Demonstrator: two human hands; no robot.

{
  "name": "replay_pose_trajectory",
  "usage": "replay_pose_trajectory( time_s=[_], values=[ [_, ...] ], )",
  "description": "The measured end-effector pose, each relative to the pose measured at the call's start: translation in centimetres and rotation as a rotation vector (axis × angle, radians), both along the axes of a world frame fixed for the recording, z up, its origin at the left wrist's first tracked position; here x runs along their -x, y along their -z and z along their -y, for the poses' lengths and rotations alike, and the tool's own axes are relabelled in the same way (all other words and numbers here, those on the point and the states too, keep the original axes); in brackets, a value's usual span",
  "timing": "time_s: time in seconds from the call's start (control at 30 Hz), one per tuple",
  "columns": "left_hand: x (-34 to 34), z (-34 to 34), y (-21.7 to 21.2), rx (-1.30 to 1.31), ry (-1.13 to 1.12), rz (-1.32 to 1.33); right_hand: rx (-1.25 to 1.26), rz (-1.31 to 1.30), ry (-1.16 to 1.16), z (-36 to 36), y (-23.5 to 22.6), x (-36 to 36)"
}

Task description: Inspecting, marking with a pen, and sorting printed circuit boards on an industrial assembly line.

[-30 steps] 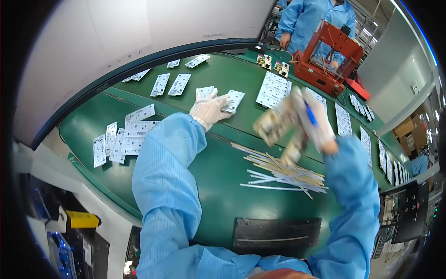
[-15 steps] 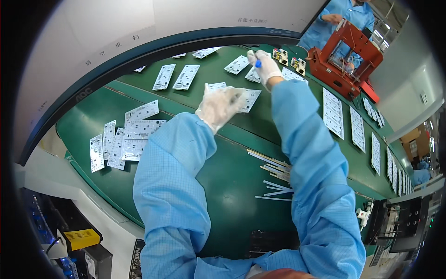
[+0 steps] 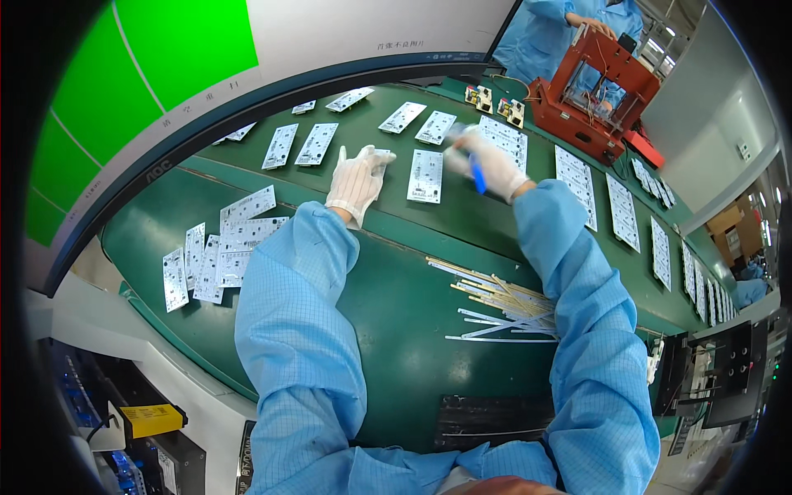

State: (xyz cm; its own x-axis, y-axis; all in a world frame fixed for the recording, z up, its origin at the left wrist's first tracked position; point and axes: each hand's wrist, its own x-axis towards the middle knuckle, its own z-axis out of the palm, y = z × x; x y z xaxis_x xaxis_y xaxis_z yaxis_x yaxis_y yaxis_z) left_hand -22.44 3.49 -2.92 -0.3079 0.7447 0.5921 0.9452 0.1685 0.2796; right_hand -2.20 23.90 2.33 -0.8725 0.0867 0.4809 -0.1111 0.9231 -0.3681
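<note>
My left hand (image 3: 359, 183), in a white glove, lies at the near edge of the raised green surface with its fingers apart. Whatever lies beneath its fingertips is mostly hidden. Just right of it is a white circuit board (image 3: 425, 176), flat and untouched by that hand. Beyond the board's right side, my gloved right hand (image 3: 493, 165) is smeared by motion and closed round a blue pen (image 3: 478, 174). Another white board (image 3: 436, 128) sits behind, and a larger white board panel (image 3: 505, 142) is partly covered by the right hand.
Strips (image 3: 499, 301) lie scattered near my right forearm. Overlapping boards (image 3: 221, 256) rest at the left. A monitor (image 3: 313, 78) overhangs the far left. At the far right stands a red fixture (image 3: 590, 99), with a co-worker in a blue coat (image 3: 544, 33) behind it. More panels (image 3: 623, 213) line the right side.
My right hand has come nearer with the pen. My left hand has shifted left, off the board that it partly covered. Green blocks have appeared on the monitor, and the view has shifted slightly.
</note>
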Motion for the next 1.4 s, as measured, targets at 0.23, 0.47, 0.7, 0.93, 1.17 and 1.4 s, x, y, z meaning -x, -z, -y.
replay_pose_trajectory(
  time_s=[0.23, 0.47, 0.7, 0.93, 1.17, 1.4],
  values=[
    [-0.9, 0.5, -0.8, -0.326, -0.045, -0.04, -0.282, 0.45, 0.575, -3.1, 1.8, -4.9],
    [-0.5, 0.7, -0.9, 0.037, 0.029, -0.06, -0.248, 0.296, 0.446, -1.6, -0.8, -9.7],
    [-0.2, 1.4, -2.4, -0.125, 0.071, -0.301, 0.061, 0.313, 0.207, -4.3, 2.8, -11.6],
    [-8.1, 4.5, -10.8, -0.627, 0.296, -0.363, 0.207, 0.206, 0.235, -4.4, 3.8, -10.1],
    [-27.1, 14.7, -14.7, 0.152, 0.874, -0.08, -0.225, 0.341, 0.429, -2.8, -2.5, -10.7],
    [-34.4, 15.7, -5.9, 0.696, 0.904, -0.206, -0.166, -0.202, 0.48, 7.0, -9.2, -24.4]
  ],
)
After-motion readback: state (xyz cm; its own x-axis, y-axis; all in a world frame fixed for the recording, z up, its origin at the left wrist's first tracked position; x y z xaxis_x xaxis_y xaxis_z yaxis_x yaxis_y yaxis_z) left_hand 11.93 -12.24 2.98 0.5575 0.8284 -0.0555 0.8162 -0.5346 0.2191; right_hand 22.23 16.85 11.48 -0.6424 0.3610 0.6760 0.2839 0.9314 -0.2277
